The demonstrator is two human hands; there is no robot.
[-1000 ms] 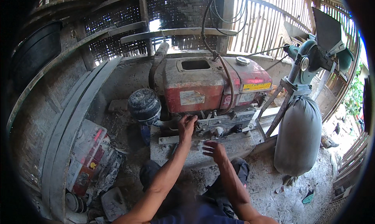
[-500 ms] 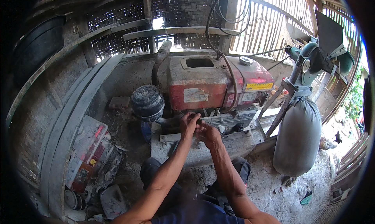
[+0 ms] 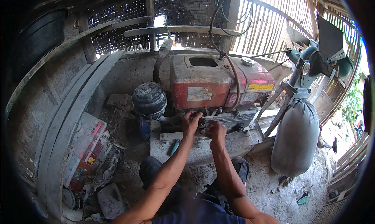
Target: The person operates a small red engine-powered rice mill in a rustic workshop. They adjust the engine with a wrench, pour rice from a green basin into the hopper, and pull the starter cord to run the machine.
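A dusty red engine (image 3: pixel 218 81) sits on a concrete block (image 3: pixel 203 146) in front of me. My left hand (image 3: pixel 190 121) rests with curled fingers on the grey metal parts under the engine's red body. My right hand (image 3: pixel 215 129) is beside it, fingers pinched on the same lower part; whatever is between the fingers is too small to make out. A black round air filter (image 3: pixel 149 100) hangs at the engine's left end. A blue-handled tool (image 3: pixel 174 147) lies on the block below my left wrist.
A grey stuffed sack (image 3: pixel 295 136) hangs from a green machine on a metal stand (image 3: pixel 308 67) at right. A clear plastic toolbox (image 3: pixel 84 146) and plastic tubs lie on the dirt at left. Long planks lean on the left wall. Bamboo slats enclose the back.
My right hand rose from the concrete block up to the engine's lower part beside the left hand. The left hand has stayed on the engine.
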